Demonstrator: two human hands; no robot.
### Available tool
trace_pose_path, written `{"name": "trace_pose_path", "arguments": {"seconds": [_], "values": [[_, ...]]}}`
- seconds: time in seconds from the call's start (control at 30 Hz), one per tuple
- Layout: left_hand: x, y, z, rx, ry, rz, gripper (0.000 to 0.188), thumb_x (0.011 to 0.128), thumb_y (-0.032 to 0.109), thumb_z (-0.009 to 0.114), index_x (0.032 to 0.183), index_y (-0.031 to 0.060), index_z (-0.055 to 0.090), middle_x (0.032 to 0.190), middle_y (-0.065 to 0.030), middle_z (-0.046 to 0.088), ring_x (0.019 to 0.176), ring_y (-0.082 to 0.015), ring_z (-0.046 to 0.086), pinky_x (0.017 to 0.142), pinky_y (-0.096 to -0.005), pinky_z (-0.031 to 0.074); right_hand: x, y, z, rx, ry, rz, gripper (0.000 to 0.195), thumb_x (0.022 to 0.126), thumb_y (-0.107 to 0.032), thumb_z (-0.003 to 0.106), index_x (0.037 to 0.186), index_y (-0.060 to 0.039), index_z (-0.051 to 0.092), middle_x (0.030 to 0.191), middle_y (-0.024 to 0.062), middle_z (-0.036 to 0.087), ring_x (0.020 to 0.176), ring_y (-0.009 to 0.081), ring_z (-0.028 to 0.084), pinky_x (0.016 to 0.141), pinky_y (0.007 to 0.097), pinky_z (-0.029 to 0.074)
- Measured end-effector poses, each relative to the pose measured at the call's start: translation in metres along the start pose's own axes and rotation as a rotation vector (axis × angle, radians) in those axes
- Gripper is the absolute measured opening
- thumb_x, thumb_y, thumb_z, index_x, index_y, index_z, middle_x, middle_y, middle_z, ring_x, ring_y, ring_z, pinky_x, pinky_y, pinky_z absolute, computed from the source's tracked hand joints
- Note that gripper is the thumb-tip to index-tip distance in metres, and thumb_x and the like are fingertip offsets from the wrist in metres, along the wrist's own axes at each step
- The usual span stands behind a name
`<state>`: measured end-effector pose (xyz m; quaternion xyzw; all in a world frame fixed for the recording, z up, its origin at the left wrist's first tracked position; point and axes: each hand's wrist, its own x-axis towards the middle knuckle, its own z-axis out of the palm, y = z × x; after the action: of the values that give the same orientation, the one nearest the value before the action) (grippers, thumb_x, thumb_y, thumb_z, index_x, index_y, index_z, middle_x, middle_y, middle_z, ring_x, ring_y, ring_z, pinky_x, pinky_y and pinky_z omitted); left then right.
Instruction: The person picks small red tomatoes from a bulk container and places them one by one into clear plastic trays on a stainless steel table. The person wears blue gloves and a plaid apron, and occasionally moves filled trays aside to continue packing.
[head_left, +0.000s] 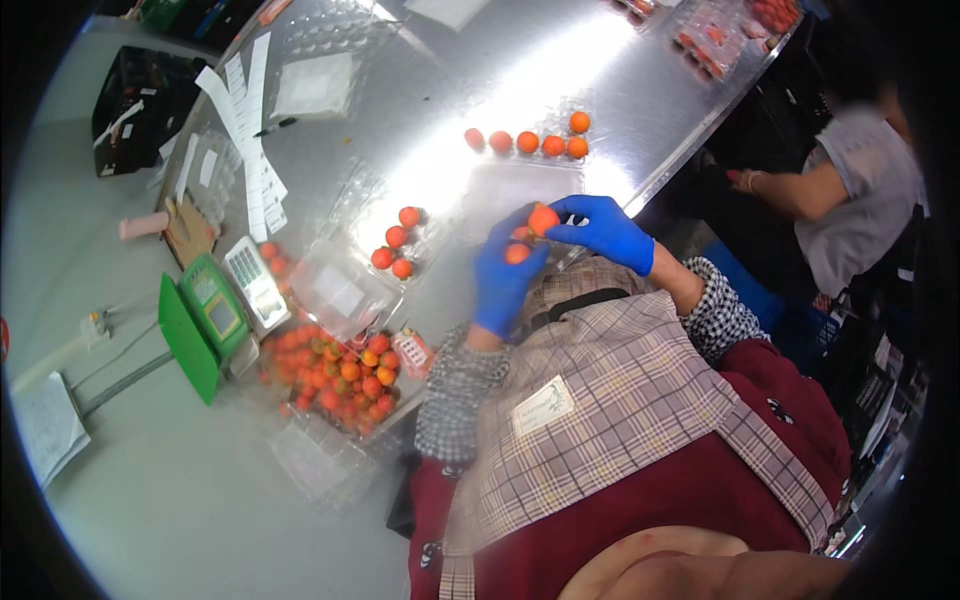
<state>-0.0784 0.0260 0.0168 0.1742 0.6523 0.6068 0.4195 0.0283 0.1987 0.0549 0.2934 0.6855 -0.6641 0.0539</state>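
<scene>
My right hand (606, 234), in a blue glove, pinches a round orange-red tomato (543, 221) between thumb and fingers. Facing it, my left hand (506, 281), gloved the same way and slightly blurred, is curled around another tomato (517, 253); part of a further one shows between the hands. Just beyond them on the steel table lies a clear plastic tray (525, 184). A row of tomatoes (527, 142) sits in clear packaging along its far side. Left of my hands, several tomatoes (395, 237) rest in another clear tray (427, 240).
A heap of tomatoes (330, 375) fills the table's near left corner, beside a green scale (214, 307). Paper strips (251, 135) and a black pen (276, 127) lie farther off. Packed trays (709, 41) stand far right. Another person (847, 195) sits beyond the right edge.
</scene>
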Motion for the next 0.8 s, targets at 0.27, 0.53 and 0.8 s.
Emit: {"name": "trace_pose_path", "arguments": {"seconds": [0.27, 0.53, 0.8], "values": [[0.003, -0.004, -0.01, -0.323, -0.048, -0.23, 0.043, 0.094, 0.017, 0.066, 0.134, 0.0001, 0.062, 0.108, -0.0083, 0.07, 0.097, -0.0128, 0.065, 0.085, -0.0281, 0.052, 0.008, 0.014, -0.008, 0.038, -0.012, -0.042, 0.027, 0.095, -0.024, 0.069, 0.108, -0.0013, 0.075, 0.097, 0.0084, 0.074, 0.09, 0.0138, 0.067, 0.083, 0.028, 0.052], [0.003, 0.002, -0.007, -0.648, -0.12, -0.397, 0.04, 0.101, 0.027, 0.056, 0.129, -0.0017, 0.063, 0.107, -0.0072, 0.07, 0.089, -0.0132, 0.066, 0.079, -0.0247, 0.052, 0.016, 0.003, -0.003, -0.066, -0.058, -0.289, 0.044, 0.092, -0.022, 0.071, 0.134, -0.0077, 0.063, 0.128, 0.0068, 0.067, 0.113, 0.0171, 0.064, 0.097, 0.0329, 0.05], [-0.008, -0.067, -0.053, -0.325, -0.045, -0.025, 0.049, 0.105, 0.025, 0.046, 0.148, 0.0009, 0.042, 0.137, -0.0142, 0.056, 0.119, -0.0247, 0.058, 0.104, -0.0382, 0.046, 0.072, -0.018, 0.042, -0.182, -0.081, -0.144, 0.043, 0.092, -0.026, 0.072, 0.13, -0.0077, 0.064, 0.125, 0.0096, 0.067, 0.109, 0.0216, 0.067, 0.096, 0.0353, 0.052]]}}
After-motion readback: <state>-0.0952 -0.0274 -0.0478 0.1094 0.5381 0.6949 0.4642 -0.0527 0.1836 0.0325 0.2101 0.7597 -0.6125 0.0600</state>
